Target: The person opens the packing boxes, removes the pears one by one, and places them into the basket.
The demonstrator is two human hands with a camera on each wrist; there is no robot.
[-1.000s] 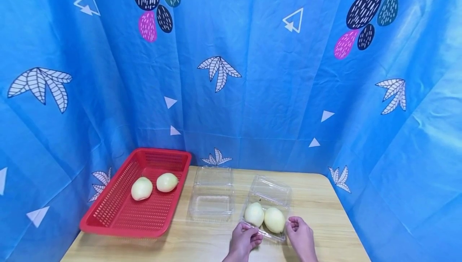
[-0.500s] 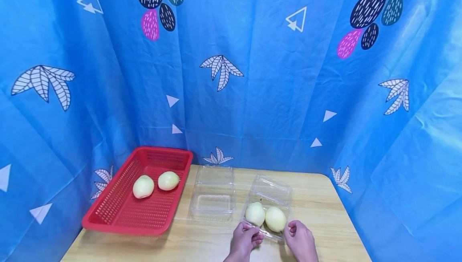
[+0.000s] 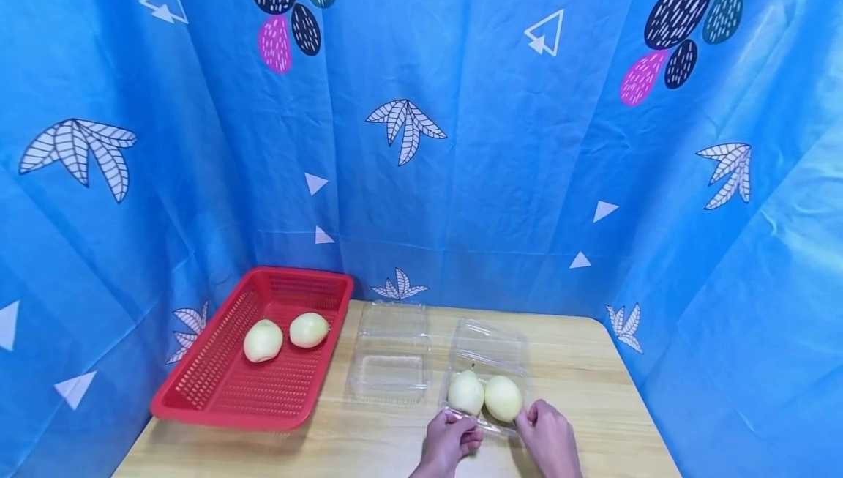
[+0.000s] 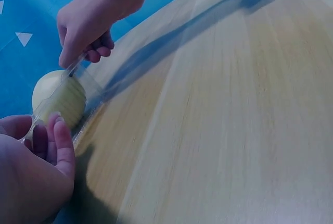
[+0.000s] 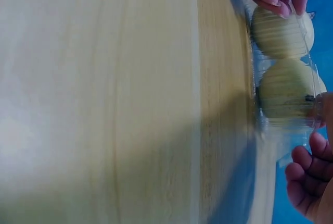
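Two pale yellow pears, a left one (image 3: 465, 392) and a right one (image 3: 503, 398), sit side by side in the base of a clear plastic clamshell box (image 3: 489, 346). Its lid stands folded back, away from the person. My left hand (image 3: 445, 443) pinches the near rim at the left front, thumb and fingers meeting on the plastic in the left wrist view. At the right front corner my right hand (image 3: 548, 435) pinches the same rim, beside the right pear. Through the ribbed front wall both pears show in the right wrist view.
A second clear clamshell box (image 3: 390, 372), opened out, lies left of the first. Further left stands a red perforated basket (image 3: 296, 408) holding two more pears (image 3: 263, 340). A blue patterned curtain (image 3: 421, 200) rises behind and beside the wooden table (image 3: 369, 441).
The box has turned slightly, its lid end swinging left. My right hand has shifted a little along the corner, and its fingers have closed on the rim. The left hand keeps its hold.
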